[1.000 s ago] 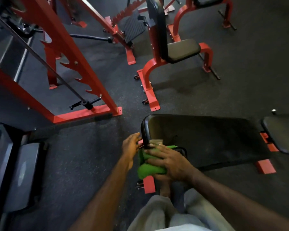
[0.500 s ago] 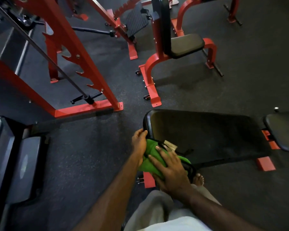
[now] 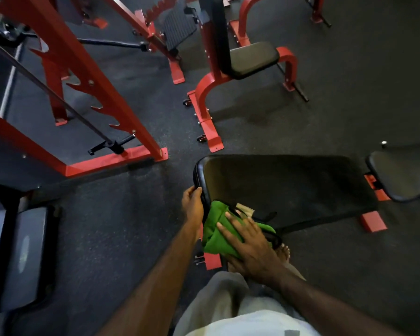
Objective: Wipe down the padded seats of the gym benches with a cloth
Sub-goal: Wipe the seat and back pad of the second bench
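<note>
Pressing flat, fingers spread, the right hand (image 3: 249, 241) holds a green cloth (image 3: 217, 232) on the near left corner of the black bench pad (image 3: 289, 187). Left hand (image 3: 192, 202) curls round the pad's left end edge. Red rack frame (image 3: 112, 93) stands well apart, left.

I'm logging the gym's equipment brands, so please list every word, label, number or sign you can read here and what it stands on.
No text can be read in this view.
Tan tag on the green cloth: too small and blurred to read.
Pale oval mark on the grey pad at lower left: blurred, unreadable.
Flat bench pad, red rack and upright seat: no lettering shows.
</note>
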Demonstrator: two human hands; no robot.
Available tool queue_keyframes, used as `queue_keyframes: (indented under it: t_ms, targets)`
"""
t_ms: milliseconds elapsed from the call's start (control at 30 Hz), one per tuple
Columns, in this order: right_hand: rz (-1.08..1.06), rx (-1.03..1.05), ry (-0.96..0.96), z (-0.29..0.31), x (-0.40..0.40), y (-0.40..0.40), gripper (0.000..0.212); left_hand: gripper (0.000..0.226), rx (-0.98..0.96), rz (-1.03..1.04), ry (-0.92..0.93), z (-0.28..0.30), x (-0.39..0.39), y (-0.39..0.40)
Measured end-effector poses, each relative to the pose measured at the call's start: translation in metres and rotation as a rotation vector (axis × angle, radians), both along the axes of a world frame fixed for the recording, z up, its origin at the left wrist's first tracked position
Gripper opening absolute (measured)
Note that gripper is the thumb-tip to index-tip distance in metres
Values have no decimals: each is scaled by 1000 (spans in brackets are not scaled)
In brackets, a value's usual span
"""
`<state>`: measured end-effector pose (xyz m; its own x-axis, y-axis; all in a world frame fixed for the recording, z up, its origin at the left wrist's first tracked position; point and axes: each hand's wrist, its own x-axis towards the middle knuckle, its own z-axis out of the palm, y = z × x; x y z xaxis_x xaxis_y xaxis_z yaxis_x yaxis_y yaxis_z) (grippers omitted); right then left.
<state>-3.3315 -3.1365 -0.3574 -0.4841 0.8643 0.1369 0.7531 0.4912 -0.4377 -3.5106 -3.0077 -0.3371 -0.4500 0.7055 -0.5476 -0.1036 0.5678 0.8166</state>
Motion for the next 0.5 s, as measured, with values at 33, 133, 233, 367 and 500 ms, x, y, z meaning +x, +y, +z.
queue_keyframes:
  t_ms: [33,133,233,367,500]
  targets:
    - [56,6,-37,-4,14,2,73,34,-7,0,-2,0,0,0]
    - [28,-43,-96,-22,56,0,76,26,-35,1,-37,-1,-4,1]
    - [-128,-86,-46,-26,51,-9,88,17,-37,-12,-54,-3,-6,3]
    - [-33,4,27,-4,13,-6,80,20,-29,2,-38,-9,-7,2]
    - [95,19,-54,-15,39,2,76,18,-28,-17,-51,-10,-10,1]
